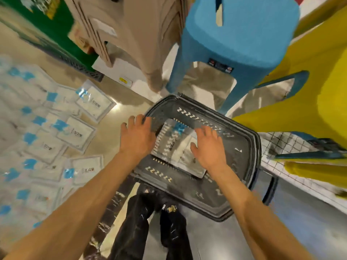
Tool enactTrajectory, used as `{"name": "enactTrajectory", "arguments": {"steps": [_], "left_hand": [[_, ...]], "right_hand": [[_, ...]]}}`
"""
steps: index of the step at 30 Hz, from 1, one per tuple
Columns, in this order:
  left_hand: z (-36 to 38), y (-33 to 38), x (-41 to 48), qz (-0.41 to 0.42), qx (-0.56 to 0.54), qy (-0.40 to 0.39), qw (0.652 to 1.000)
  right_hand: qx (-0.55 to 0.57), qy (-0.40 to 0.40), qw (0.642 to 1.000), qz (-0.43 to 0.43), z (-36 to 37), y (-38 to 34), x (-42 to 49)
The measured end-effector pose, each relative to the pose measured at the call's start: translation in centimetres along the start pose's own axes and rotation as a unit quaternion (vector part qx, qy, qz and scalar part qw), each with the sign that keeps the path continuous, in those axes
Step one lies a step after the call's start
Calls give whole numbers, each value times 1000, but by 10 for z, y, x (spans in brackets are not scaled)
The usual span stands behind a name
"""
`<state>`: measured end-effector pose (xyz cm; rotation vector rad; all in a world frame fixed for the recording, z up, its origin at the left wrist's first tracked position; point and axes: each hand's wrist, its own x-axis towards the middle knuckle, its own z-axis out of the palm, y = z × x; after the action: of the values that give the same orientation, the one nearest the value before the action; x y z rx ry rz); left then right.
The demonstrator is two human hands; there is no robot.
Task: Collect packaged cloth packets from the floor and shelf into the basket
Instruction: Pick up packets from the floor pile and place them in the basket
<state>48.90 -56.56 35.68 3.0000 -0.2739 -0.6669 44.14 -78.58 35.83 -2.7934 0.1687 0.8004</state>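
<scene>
Both arms reached down over the basket (246, 147), left hand (138, 136) and right hand (207, 147) palm-down, fingers spread, empty, above the packet (175, 145) inside.

No words can be read clearly. The cloth packets on the floor (75, 132) at the left each carry a short line of dark print, too blurry to read. The packet in the basket (173, 145) has the same print. A small dark sticker (221, 65) on the blue stool (242, 34) is also too blurry.
</scene>
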Motion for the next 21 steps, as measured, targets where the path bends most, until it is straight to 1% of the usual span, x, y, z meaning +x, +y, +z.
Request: {"name": "enactTrajectory", "arguments": {"steps": [4,10,15,21], "left_hand": [[-38,-28,-44,-71,-23,24,997],[-66,-82,-119,-203,-68,54,975],[-65,-136,-182,-283,-69,58,955],[-43,-191,-261,-379,-100,23,920]], "right_hand": [[-51,16,995,-81,-46,-46,-16],[-114,7,973,-199,-74,-123,-33],[-151,3,948,-280,-71,-189,-49],[-215,-52,912,-344,-43,-263,-69]]}}
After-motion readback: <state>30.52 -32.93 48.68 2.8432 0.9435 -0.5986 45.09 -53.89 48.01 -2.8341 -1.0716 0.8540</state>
